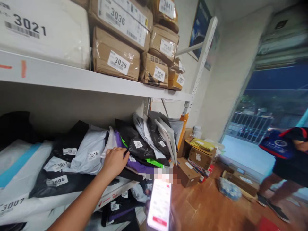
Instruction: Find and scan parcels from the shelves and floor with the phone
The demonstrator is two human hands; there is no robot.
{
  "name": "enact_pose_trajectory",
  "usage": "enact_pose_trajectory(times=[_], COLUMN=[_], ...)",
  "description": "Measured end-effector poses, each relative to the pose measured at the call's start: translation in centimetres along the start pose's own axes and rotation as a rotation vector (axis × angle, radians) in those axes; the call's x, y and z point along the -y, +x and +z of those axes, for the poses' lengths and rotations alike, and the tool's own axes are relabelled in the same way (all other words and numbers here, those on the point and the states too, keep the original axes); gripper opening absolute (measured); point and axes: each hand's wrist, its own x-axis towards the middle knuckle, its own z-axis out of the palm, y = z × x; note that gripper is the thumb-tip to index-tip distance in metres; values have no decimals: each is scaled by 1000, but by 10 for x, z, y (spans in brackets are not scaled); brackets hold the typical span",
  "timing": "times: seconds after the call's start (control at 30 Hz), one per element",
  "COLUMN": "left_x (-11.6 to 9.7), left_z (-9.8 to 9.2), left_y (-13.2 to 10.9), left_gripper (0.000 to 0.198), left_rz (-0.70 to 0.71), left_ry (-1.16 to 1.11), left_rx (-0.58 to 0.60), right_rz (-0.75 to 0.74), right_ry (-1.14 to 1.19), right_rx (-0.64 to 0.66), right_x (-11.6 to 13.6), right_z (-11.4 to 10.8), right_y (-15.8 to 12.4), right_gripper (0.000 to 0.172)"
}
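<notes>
My left hand reaches in from the lower left and rests on the bagged parcels of the lower shelf, fingers slightly apart at the edge of a purple bag. Just right of its fingertips lies a black bag with a white label. A grey-white bag marked 3016 is on its left. Low in the middle, my right hand, dark and blurred, holds an upright phone with a lit screen; most of its fingers are hidden.
Numbered cartons, among them 3035, stand on the upper shelf. More parcels lie below the lower shelf. Boxes sit on the wooden floor beyond the rack. A person with a blue bag stands at the far right near the doorway.
</notes>
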Motion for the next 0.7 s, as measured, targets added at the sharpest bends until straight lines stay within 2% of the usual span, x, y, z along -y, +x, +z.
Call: enact_pose_trajectory(times=[0.07,0.2,0.3,0.4,0.5,0.6,0.7], left_x=[-18,-43,-48,-44,-45,-60,-80], left_z=[8,12,10,13,23,44,73], left_y=[21,72,92,92,86,90,102], left_gripper=[33,40,46,40,22,18,19], left_rz=[-30,-36,-100,-258,-378,-408,-444], left_ry=[33,-56,-71,36,146,171,84], left_rx=[101,153,178,210,280,299,409], right_rz=[-60,-66,-83,-78,-68,-63,-37], right_ry=[-15,-42,22,169,203,175,186], right_rx=[-60,55,87,152,194,236,266], right_x=[16,46,77,111,134,147,154], right_z=[18,74,101,104,97,91,92], right_y=[28,94,128,145,155,162,166], right_gripper=[49,59,48,36,38,37,34])
